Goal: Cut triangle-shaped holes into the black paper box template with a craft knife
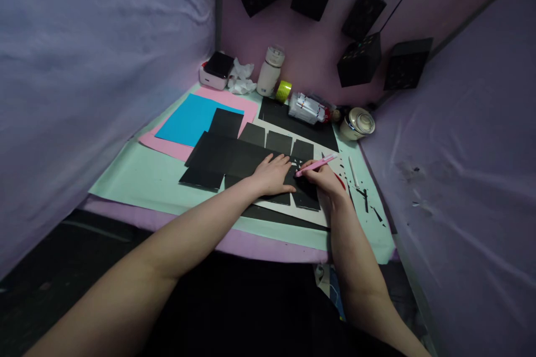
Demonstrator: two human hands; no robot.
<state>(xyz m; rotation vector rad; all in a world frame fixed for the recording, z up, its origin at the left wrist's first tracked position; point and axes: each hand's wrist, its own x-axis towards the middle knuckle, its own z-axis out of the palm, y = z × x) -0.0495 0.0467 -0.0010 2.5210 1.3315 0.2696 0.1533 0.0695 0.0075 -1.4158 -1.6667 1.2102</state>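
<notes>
Left hand [273,174] lies flat, palm down, fingers together, pressing on the black card [234,159]. It grips nothing, just weight on the sheet. Right hand [322,178] is just beside it at its 3 o'clock, fingers closed around a pink pen-shaped tool [315,165], probably a craft knife. The tool lies slanted, tip pointing to 9 o'clock and down onto the card right by the left fingertips; small pale cut marks show there. The hands are close, nearly touching.

The black card is a flat cut-out shape with square flaps along its far and near edges, spread across the middle of the pale green mat [142,178]. The hands sit on its right end. A white sheet [293,213] shows under its near edge.

Around it:
- 10 o'clock from the card: blue sheet [190,118] lying on a pink sheet [167,145], partly under the card's far-left flap.
- 12 o'clock: another black sheet [288,117] at the back of the mat.
- Back wall row, left to right: small white box with dark lid [216,70], crumpled tissue [242,78], white bottle [270,71], yellow-green tape roll [283,91], clear packet [307,109], round tin [357,122].
- 3 o'clock from the right hand: black paper scraps [368,201] scattered on the mat, plus a thin white stick [353,172].
- Above, black boxes [359,59] with coloured pin-holes hang on strings against the pink wall [310,50].

Purple cloth [84,67] lines both sides.
</notes>
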